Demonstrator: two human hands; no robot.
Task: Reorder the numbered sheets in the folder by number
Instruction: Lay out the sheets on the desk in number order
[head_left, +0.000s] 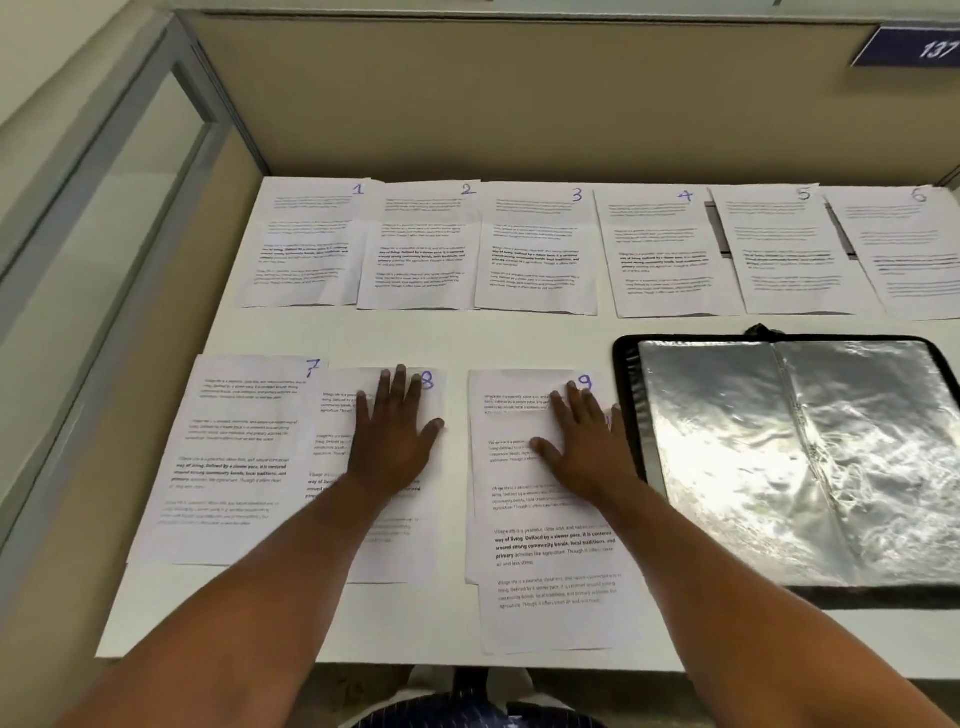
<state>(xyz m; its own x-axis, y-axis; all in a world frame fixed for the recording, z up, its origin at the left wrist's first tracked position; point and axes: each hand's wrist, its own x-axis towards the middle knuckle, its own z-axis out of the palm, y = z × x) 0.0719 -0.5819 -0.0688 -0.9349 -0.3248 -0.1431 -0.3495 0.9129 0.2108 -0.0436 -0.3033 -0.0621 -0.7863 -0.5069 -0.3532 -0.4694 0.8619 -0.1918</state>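
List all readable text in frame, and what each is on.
"1": sheet 1
"2": sheet 2
"3": sheet 3
"4": sheet 4
"5": sheet 5
"6": sheet 6
"7": sheet 7
"8": sheet 8
"9": sheet 9
"137": blue sign
"way of living. Defined by a slower pace": bold print on sheet 9; most other print is too blurred to read.

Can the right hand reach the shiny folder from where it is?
Probably yes. The right hand lies flat on sheet 9, right beside the open folder, and nothing stands between them.
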